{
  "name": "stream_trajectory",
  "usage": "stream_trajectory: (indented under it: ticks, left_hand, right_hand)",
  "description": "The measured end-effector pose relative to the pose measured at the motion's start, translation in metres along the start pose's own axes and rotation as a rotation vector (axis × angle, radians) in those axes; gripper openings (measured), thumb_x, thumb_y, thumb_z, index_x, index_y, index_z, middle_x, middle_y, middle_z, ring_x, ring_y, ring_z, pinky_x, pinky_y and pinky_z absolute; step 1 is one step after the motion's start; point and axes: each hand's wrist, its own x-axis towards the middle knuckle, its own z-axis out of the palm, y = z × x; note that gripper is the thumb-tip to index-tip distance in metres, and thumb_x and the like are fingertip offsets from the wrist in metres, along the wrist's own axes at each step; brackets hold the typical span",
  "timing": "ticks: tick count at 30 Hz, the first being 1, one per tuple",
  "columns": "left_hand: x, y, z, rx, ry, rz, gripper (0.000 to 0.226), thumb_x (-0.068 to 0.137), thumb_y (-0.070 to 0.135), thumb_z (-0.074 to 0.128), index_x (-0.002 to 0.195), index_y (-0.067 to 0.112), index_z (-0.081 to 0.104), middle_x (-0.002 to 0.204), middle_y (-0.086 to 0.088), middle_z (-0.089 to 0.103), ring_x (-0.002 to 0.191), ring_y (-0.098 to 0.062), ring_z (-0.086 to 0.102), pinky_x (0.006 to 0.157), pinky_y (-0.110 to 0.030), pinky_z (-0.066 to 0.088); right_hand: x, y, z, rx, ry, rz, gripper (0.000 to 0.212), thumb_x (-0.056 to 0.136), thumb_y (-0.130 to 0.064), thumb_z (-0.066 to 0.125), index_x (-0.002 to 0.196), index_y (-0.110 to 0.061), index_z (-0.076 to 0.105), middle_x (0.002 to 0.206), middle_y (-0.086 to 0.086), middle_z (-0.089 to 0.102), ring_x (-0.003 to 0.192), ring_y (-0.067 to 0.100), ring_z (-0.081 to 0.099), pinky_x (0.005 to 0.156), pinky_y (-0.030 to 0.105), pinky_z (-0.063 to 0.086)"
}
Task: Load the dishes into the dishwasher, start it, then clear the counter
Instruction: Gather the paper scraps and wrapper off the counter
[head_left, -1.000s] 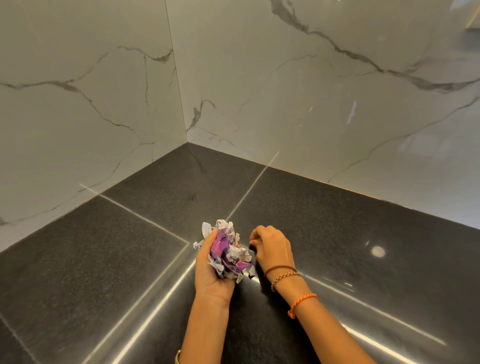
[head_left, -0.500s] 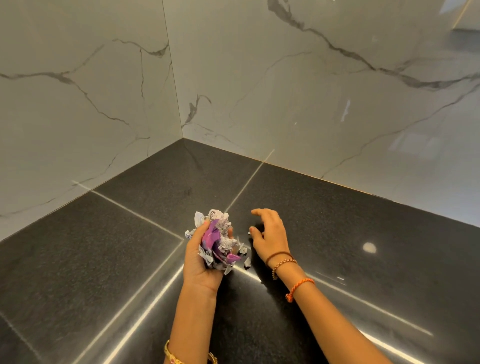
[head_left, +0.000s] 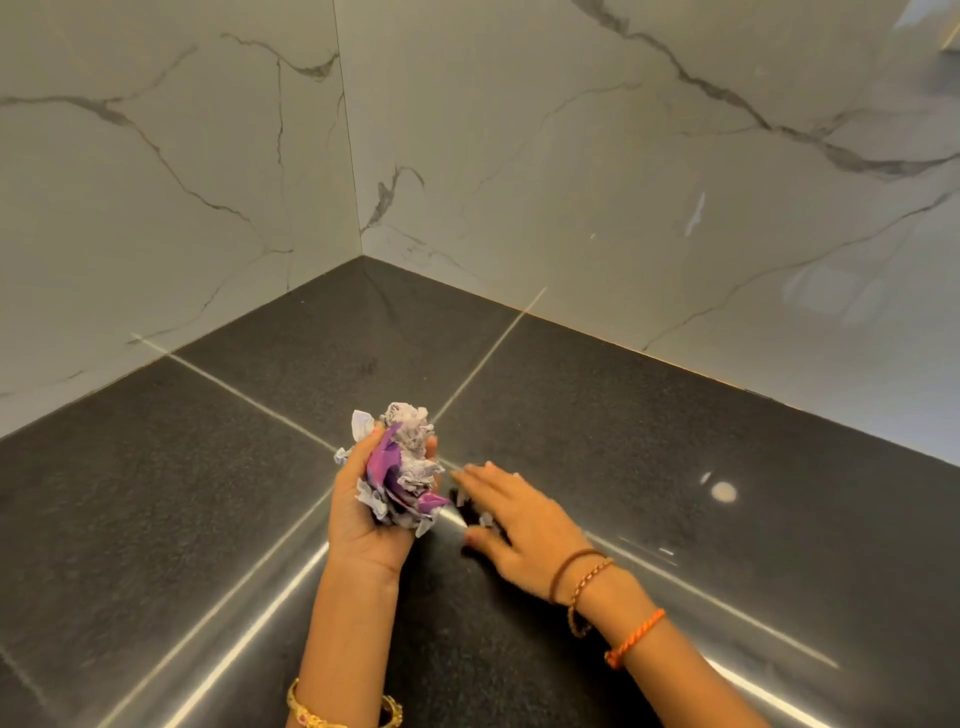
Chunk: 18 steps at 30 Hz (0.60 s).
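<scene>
Corner of a black granite counter (head_left: 675, 441) beneath marble-veined wall panels (head_left: 571, 156). The left hand (head_left: 369, 514), palm up, has its fingers curled around a crumpled wad of white and purple paper scraps (head_left: 402, 467), held just above the counter. The right hand (head_left: 519, 525), motion-blurred, lies flat with fingers extended beside the wad, over 1 small white scrap (head_left: 487, 519); whether it touches the scrap cannot be told.

Left hand (head_left: 371, 512): palm up, fingers curled round a crumpled paper wad (head_left: 402, 467), forearm extended forward. Right hand (head_left: 511, 519): palm down, fingers straight and spread, just beside the left hand; motion-blurred.
</scene>
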Motion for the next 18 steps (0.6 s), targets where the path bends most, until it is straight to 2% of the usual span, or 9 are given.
stream_trajectory:
  ticks: [2, 3, 4, 5, 7, 10, 12, 15, 18]
  left_hand:
    - [-0.001, -0.001, 0.001, 0.009, -0.008, 0.008, 0.048, 0.094, 0.024, 0.043, 0.06, 0.015, 0.075, 0.07, -0.002, 0.071, 0.057, -0.014, 0.067, 0.052, -0.022, 0.055]
    - [-0.003, -0.002, 0.003, 0.015, -0.015, 0.002, 0.047, 0.094, 0.024, 0.043, 0.06, 0.016, 0.075, 0.07, -0.002, 0.071, 0.057, -0.014, 0.067, 0.052, -0.022, 0.055]
    - [-0.003, -0.004, 0.005, 0.014, -0.022, -0.009, 0.046, 0.093, 0.024, 0.044, 0.061, 0.015, 0.075, 0.071, -0.002, 0.071, 0.057, -0.014, 0.067, 0.052, -0.022, 0.055]
    - [-0.005, -0.005, 0.006, 0.01, -0.027, -0.022, 0.044, 0.093, 0.024, 0.045, 0.062, 0.015, 0.076, 0.072, -0.002, 0.071, 0.057, -0.014, 0.067, 0.051, -0.022, 0.055]
    - [-0.006, -0.008, 0.008, 0.015, -0.03, -0.041, 0.041, 0.092, 0.024, 0.046, 0.065, 0.015, 0.075, 0.073, -0.002, 0.071, 0.057, -0.015, 0.066, 0.049, -0.022, 0.054]
    - [-0.006, -0.009, 0.007, 0.026, -0.032, -0.055, 0.039, 0.092, 0.023, 0.047, 0.066, 0.015, 0.075, 0.074, -0.002, 0.071, 0.058, -0.016, 0.066, 0.048, -0.022, 0.053]
    - [-0.007, -0.008, 0.006, 0.025, -0.029, -0.042, 0.039, 0.092, 0.023, 0.047, 0.066, 0.015, 0.075, 0.074, -0.002, 0.071, 0.059, -0.015, 0.067, 0.048, -0.023, 0.053]
    - [-0.01, -0.008, 0.008, 0.019, -0.022, -0.024, 0.035, 0.092, 0.022, 0.047, 0.071, 0.016, 0.074, 0.074, -0.002, 0.071, 0.06, -0.016, 0.067, 0.048, -0.023, 0.053]
    - [-0.01, -0.006, 0.008, 0.032, -0.002, -0.031, 0.021, 0.091, 0.022, 0.047, 0.088, 0.016, 0.067, 0.075, -0.002, 0.07, 0.07, -0.017, 0.063, 0.049, -0.023, 0.054]
  right_hand:
    - [-0.004, -0.005, 0.005, -0.006, -0.019, -0.044, 0.043, 0.093, -0.021, 0.046, 0.136, -0.018, 0.044, 0.144, 0.003, 0.04, 0.135, 0.019, 0.034, 0.11, 0.025, 0.023]
    - [-0.006, -0.008, 0.008, -0.025, 0.043, -0.074, 0.038, 0.087, -0.02, 0.046, 0.123, -0.017, 0.059, 0.131, 0.003, 0.056, 0.122, 0.019, 0.051, 0.099, 0.027, 0.042]
    - [-0.009, -0.008, 0.012, -0.033, 0.108, -0.091, 0.036, 0.08, -0.021, 0.046, 0.106, -0.017, 0.069, 0.113, -0.001, 0.067, 0.102, 0.017, 0.065, 0.079, 0.023, 0.054]
    - [-0.011, -0.009, 0.016, -0.039, 0.16, -0.1, 0.035, 0.074, -0.023, 0.044, 0.09, -0.021, 0.074, 0.095, -0.006, 0.072, 0.082, 0.012, 0.069, 0.061, 0.018, 0.055]
    - [-0.014, -0.01, 0.022, -0.112, 0.262, -0.101, 0.032, 0.069, -0.021, 0.042, 0.073, -0.026, 0.074, 0.076, -0.012, 0.071, 0.063, 0.007, 0.066, 0.049, 0.016, 0.049]
    - [-0.014, -0.012, 0.023, -0.143, 0.322, -0.085, 0.027, 0.067, -0.017, 0.043, 0.065, -0.025, 0.069, 0.064, -0.011, 0.066, 0.055, 0.009, 0.061, 0.049, 0.017, 0.043]
    - [-0.01, -0.01, 0.019, 0.003, 0.365, -0.023, 0.024, 0.068, -0.016, 0.046, 0.066, -0.022, 0.069, 0.062, -0.007, 0.067, 0.055, 0.01, 0.06, 0.053, 0.018, 0.043]
    - [0.001, -0.009, 0.007, 0.353, 0.495, 0.254, 0.027, 0.079, -0.002, 0.053, 0.091, -0.019, 0.071, 0.072, 0.002, 0.069, 0.062, 0.001, 0.059, 0.06, 0.01, 0.045]
    - [0.016, -0.005, -0.002, 0.371, 0.382, 0.441, 0.035, 0.087, 0.001, 0.045, 0.103, -0.017, 0.07, 0.097, 0.004, 0.062, 0.084, 0.008, 0.058, 0.08, 0.012, 0.04]
